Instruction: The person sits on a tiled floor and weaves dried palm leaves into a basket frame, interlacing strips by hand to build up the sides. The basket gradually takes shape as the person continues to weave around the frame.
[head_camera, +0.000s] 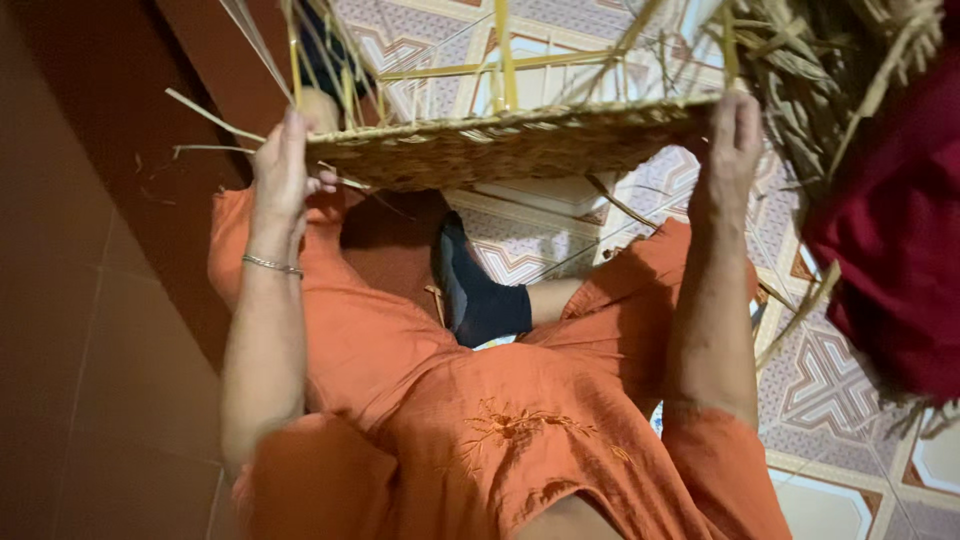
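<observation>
Nearest: orange embroidered tunic (500, 440) of the seated person, filling the bottom edge of the view.
Count: two bare hands, one woven basket base, one dark sock, one silver bangle, one red cloth.
Basket: one flat woven straw basket base (510, 145) is held up above the lap, with loose yellow stakes (505, 55) rising from its rim.
Left hand: the left hand (283, 175) grips the left rim, fingers closed together over the weave, with the silver bangle (272, 265) on its wrist.
Right hand: the right hand (728, 150) clasps the right rim, fingers curled over the edge.
Around: the dark sock (475, 290) lies below the basket on patterned floor tiles (830, 380).
In the way: the red cloth (900, 240) and a dry straw bundle (820, 70) crowd the right edge.
</observation>
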